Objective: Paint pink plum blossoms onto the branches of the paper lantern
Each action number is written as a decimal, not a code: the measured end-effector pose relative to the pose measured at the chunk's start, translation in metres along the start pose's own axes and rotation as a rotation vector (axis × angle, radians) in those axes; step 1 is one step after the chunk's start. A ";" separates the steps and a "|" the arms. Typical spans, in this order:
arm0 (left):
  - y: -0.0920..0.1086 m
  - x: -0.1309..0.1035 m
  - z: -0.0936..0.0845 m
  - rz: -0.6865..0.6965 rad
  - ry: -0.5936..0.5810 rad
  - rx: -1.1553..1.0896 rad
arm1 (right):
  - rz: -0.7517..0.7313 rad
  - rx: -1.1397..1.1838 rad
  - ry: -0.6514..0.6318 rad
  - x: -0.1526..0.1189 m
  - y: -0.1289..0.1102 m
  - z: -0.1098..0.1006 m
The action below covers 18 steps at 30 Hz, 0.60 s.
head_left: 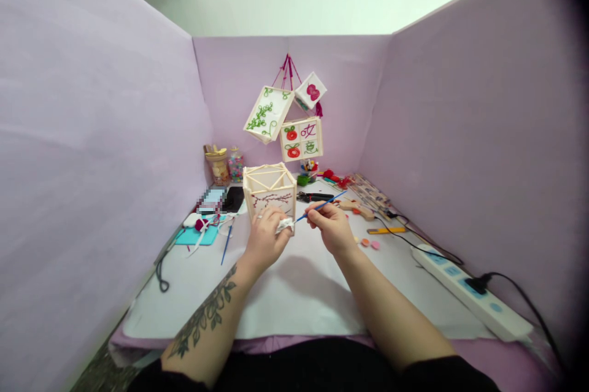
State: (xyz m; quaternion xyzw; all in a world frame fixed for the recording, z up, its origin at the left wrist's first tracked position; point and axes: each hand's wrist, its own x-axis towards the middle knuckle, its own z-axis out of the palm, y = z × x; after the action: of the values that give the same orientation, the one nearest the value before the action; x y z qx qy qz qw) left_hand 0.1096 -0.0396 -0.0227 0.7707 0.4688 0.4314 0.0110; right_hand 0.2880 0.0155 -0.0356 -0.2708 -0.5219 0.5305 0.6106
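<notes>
My right hand is closed around a thin blue paintbrush, its tip pointing left toward a crumpled white tissue. The tissue is pinched in my left hand, in front of a box-shaped lantern. Pale wooden sticks frame this lantern, and dark red branches with blossoms are painted on its white front panel. My left fingers cover the lower part of that panel; whether they touch it I cannot tell. Small orange and pink paint pots lie right of my right hand.
A white power strip with black cables lies at the right. Pliers, a wooden-handled glue gun and a yellow cutter lie behind. Another blue brush and a turquoise sheet are left. Painted lanterns hang at the back.
</notes>
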 end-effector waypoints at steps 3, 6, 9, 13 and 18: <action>-0.001 0.001 -0.001 -0.020 -0.019 -0.061 | 0.001 0.004 -0.003 0.000 0.000 0.000; -0.001 0.002 -0.002 -0.044 -0.031 -0.118 | 0.000 0.017 -0.011 0.001 -0.001 0.000; -0.001 0.002 -0.003 -0.061 -0.039 -0.160 | 0.001 0.020 -0.017 0.001 -0.002 0.000; 0.000 0.001 -0.003 -0.083 -0.044 -0.194 | 0.002 0.012 -0.016 0.001 -0.001 -0.001; 0.000 0.002 -0.003 -0.095 -0.050 -0.205 | 0.007 0.007 -0.003 0.001 0.001 -0.002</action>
State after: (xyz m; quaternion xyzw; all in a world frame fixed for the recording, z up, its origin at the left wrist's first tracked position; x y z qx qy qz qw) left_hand 0.1084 -0.0390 -0.0196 0.7530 0.4579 0.4566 0.1222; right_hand 0.2899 0.0174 -0.0366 -0.2699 -0.5200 0.5348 0.6089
